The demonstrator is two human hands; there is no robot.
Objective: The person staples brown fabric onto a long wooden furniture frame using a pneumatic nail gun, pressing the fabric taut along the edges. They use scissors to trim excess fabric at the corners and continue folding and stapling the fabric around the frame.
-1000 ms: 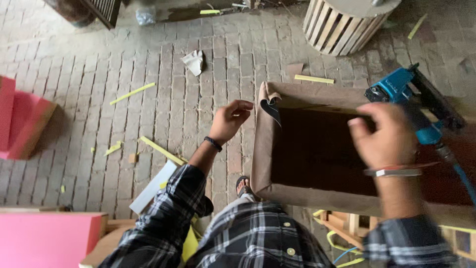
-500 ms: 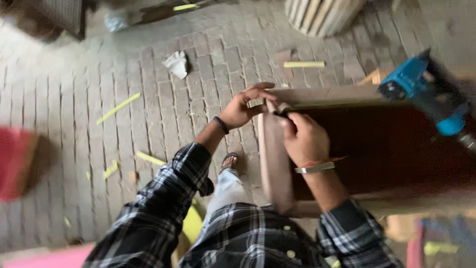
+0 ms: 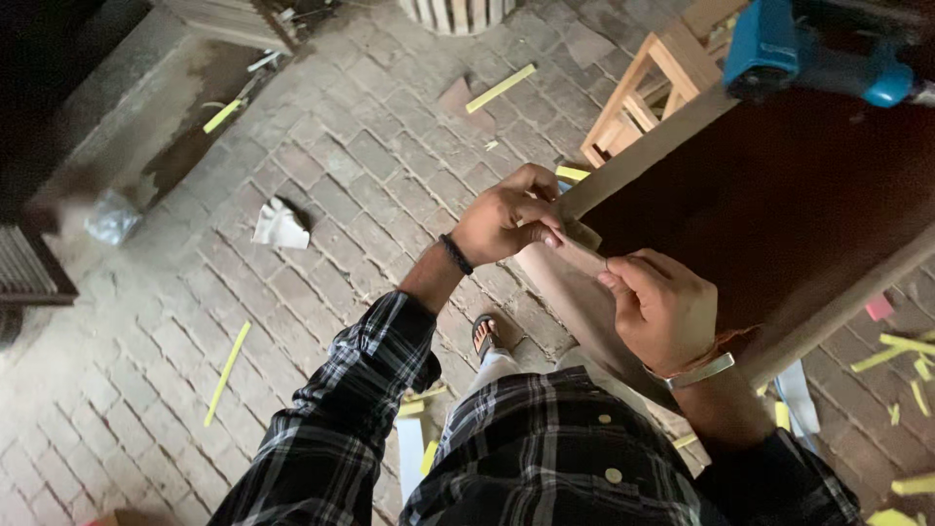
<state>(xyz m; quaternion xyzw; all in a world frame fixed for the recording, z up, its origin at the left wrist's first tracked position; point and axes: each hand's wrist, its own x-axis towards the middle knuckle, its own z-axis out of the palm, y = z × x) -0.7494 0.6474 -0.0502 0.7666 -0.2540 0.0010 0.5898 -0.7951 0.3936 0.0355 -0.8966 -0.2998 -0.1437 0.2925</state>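
Note:
A wooden frame [image 3: 643,146] with a dark brown panel [image 3: 779,205] fills the right side. My left hand [image 3: 506,214], with a black wristband, pinches the tan covering at the frame's near corner [image 3: 581,244]. My right hand [image 3: 662,307], wearing a metal bangle, grips the same tan edge just below that corner. The two hands nearly touch. A blue power tool [image 3: 808,49] rests on the far side of the frame.
The floor is brick paving [image 3: 321,224] strewn with yellow strips [image 3: 227,370] and a crumpled white scrap [image 3: 280,226]. A small wooden stool frame [image 3: 653,88] stands behind the panel. A slatted round object [image 3: 458,12] is at the top.
My right hand has come off the far side of the frame and joined the left hand at the near corner. The view has swung and moved closer.

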